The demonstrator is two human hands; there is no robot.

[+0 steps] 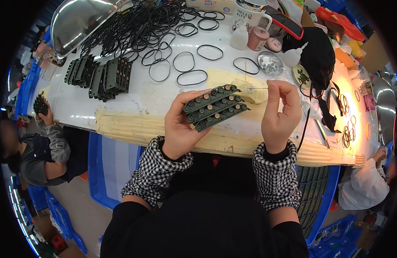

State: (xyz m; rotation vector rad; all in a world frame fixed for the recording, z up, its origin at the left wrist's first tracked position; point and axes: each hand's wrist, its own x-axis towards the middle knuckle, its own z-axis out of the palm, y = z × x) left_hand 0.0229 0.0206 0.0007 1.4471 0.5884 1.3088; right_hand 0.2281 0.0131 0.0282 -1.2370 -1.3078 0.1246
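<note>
My left hand (180, 133) is closed round a small stack of dark green plastic wheeled strips (216, 108), which look like model tank track sides. Their rows of round wheels, some with tan centres, face up and toward the right. Between thumb and fingertips, my right hand (282, 114) pinches a thin needle-like rod (260, 88). The rod points left toward the strips and appears apart from them. Beneath it on the table lies a cream-coloured pad (249, 95). Similar green strips (110, 79) stand stacked at the left of the table.
Black rubber loops (192, 77) lie beyond my hands, with a tangled heap (138, 26) behind. A mug (250, 13), squeeze bottle (293, 56), round clear dish (270, 63) and black bag (312, 53) stand far right. Blue crates flank me below the taped table edge (172, 133). Other people sit on both sides.
</note>
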